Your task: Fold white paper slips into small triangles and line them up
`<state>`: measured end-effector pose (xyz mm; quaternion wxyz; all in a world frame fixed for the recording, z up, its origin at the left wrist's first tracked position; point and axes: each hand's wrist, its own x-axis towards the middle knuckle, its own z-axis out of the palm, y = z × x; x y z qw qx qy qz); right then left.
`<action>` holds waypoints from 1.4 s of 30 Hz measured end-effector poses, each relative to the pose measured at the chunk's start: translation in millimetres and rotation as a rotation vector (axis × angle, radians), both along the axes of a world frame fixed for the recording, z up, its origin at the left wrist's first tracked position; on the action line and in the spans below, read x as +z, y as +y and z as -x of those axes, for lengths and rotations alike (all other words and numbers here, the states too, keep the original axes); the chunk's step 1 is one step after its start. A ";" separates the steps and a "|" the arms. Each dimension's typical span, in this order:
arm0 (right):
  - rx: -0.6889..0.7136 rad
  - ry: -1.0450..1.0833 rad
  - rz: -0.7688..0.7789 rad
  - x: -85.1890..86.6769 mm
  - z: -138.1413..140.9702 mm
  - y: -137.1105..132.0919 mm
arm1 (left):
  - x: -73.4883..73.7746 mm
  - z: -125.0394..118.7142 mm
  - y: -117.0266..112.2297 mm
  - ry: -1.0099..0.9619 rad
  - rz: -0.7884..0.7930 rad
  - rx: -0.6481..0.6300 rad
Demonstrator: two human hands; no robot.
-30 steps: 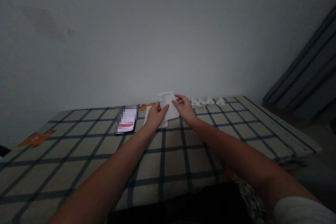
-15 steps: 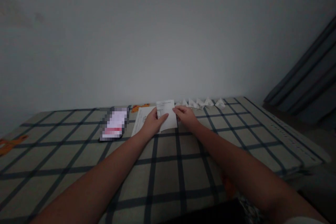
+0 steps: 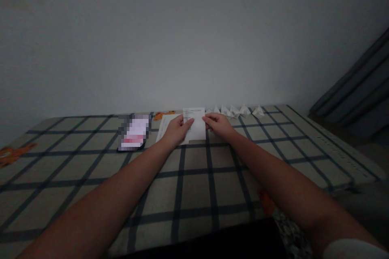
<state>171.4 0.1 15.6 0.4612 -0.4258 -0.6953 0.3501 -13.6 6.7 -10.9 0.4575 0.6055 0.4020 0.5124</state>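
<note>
A small white sheet of paper [image 3: 196, 124] with faint print is held between both hands, just above the checked bedcover [image 3: 194, 186]. My left hand [image 3: 176, 130] pinches its left edge, thumb on top. Its right edge is pinched by my right hand [image 3: 219, 124]. Under the left hand lies a second white sheet [image 3: 164, 129], flat on the cover.
A phone [image 3: 134, 132] with a lit, blurred screen lies left of the papers. Several small folded white paper pieces [image 3: 240, 110] stand in a row by the wall. Orange prints [image 3: 164, 115] mark the cover. A grey curtain [image 3: 358, 93] hangs at right.
The paper has come down from raised and tilted to lower and nearly level between my hands. The view has shifted, and the second sheet under my left hand shows more.
</note>
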 end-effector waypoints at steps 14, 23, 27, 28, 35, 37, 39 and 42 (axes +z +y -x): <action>0.024 -0.046 -0.008 -0.9 -5.8 3.7 | 4.8 1.4 -2.7 0.079 -0.033 -0.025; 0.033 -0.084 -0.019 1.6 -7.1 2.4 | 3.0 2.9 -1.1 0.134 -0.004 -0.006; 0.021 -0.132 -0.021 3.8 -7.6 1.4 | 4.8 3.2 -2.4 0.135 -0.005 -0.025; 0.022 -0.131 -0.020 4.1 -7.6 1.2 | 5.3 3.4 -2.8 0.135 -0.011 -0.029; 0.050 -0.120 -0.006 0.0 -8.4 4.6 | 4.2 4.2 -2.1 0.140 -0.009 -0.015; 0.056 -0.119 -0.006 -1.8 -8.8 6.1 | 2.9 3.5 -1.1 0.113 -0.002 -0.029; 0.058 -0.125 0.001 -2.6 -9.0 6.7 | 2.2 2.6 -0.6 0.067 0.014 -0.049; 0.065 -0.113 0.019 -1.5 -8.7 5.8 | 3.2 1.6 -1.6 -0.016 0.047 -0.065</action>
